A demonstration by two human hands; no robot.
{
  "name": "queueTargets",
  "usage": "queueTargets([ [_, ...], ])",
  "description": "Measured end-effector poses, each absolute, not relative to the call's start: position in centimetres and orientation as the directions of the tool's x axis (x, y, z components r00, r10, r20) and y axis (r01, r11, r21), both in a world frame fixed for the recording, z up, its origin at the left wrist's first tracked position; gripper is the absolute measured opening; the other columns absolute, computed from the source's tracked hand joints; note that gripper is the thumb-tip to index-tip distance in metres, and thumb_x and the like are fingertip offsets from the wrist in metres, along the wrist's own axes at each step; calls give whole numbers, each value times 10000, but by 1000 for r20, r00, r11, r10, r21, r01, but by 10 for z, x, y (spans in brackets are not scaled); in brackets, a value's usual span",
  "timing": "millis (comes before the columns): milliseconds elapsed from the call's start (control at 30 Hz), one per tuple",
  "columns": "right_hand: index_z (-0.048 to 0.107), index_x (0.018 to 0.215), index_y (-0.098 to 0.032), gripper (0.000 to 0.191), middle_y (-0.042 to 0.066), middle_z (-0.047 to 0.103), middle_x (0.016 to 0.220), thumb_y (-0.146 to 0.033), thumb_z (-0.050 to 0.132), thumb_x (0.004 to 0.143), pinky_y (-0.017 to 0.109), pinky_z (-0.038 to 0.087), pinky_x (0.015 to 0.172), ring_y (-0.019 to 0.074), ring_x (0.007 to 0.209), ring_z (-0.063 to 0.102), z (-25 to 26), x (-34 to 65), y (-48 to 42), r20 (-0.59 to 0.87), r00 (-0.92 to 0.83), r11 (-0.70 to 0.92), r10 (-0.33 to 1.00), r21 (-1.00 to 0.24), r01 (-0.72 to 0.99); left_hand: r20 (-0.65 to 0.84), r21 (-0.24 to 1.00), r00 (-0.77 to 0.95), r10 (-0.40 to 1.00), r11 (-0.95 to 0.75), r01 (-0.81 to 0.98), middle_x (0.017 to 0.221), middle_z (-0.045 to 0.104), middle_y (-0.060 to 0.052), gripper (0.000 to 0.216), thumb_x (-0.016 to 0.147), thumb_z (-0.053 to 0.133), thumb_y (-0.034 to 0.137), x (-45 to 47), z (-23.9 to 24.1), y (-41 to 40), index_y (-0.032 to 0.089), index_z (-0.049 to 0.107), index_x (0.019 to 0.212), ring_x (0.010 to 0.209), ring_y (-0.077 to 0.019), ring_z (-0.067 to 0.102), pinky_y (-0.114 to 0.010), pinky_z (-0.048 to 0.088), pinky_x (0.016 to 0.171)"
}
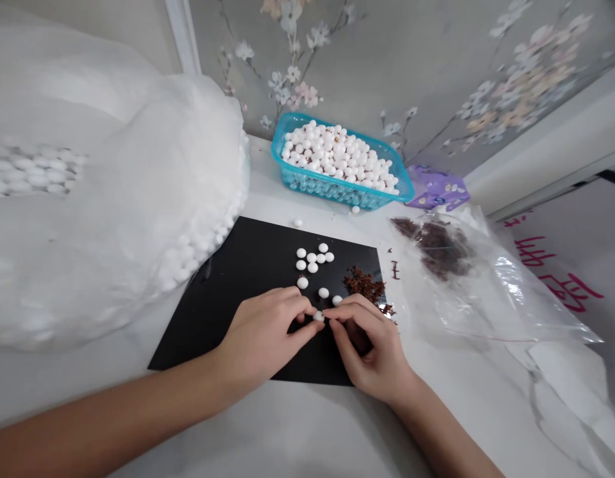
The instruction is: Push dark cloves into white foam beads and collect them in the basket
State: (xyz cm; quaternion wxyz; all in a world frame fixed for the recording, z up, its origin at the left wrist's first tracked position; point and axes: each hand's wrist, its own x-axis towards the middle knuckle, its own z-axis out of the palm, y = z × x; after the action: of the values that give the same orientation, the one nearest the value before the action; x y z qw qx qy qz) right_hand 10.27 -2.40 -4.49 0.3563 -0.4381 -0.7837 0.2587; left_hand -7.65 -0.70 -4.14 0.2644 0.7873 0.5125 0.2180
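Note:
Between the thumb and forefinger of my left hand (pixel 265 325) is a small white ball (pixel 318 317), held low over a black board (pixel 238 279). My right hand (pixel 374 342) is closed in a pinch, its fingertips meeting the right side of that ball. Whatever lies between the right fingertips is too small to make out. Several loose white balls (pixel 312 258) rest on the board just beyond my hands. Beside my right hand, at the board's right edge, lies a heap of tiny reddish-brown pieces (pixel 363 284).
A blue plastic basket (pixel 317 189) full of white balls stands against the wall. On the left bulges a large white bag (pixel 153 179) of balls. A clear bag (pixel 497 292) with brown pieces lies right, near a purple packet (pixel 439 188).

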Motion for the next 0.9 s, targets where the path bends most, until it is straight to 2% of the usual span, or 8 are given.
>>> queueTargets([
  [267,551,916,-185,249,27,502,783,-5,493,754,256,422,606,133,702,515,-44,103,-24,344,-408,512,846,-738,440,68,637,386,920,-338,693,694,575,57,136,813,544,307,-76,-41,-5,227,618,732,620,-98,511,-227,332,551],
  [633,507,870,-172,243,18,452,751,-19,438,693,258,404,546,133,628,472,-41,101,-22,286,-481,533,829,-666,522,64,641,387,920,-335,691,718,594,55,159,815,553,337,-76,-43,-6,224,610,719,679,-107,541,-222,341,564],
  [833,566,869,-173,239,14,487,751,-35,435,725,235,374,504,111,584,465,-32,104,-20,252,-488,521,836,-643,561,50,629,364,930,-313,712,752,601,50,147,804,545,356,-75,-41,-7,236,622,769,609,-101,524,-226,339,525],
  [900,593,821,-183,217,5,499,731,-49,435,754,223,357,482,96,550,452,-28,103,-12,274,-429,493,861,-655,572,62,623,351,934,-311,718,774,603,49,148,805,535,359,-75,-40,-8,243,627,802,598,-97,525,-225,343,515],
])
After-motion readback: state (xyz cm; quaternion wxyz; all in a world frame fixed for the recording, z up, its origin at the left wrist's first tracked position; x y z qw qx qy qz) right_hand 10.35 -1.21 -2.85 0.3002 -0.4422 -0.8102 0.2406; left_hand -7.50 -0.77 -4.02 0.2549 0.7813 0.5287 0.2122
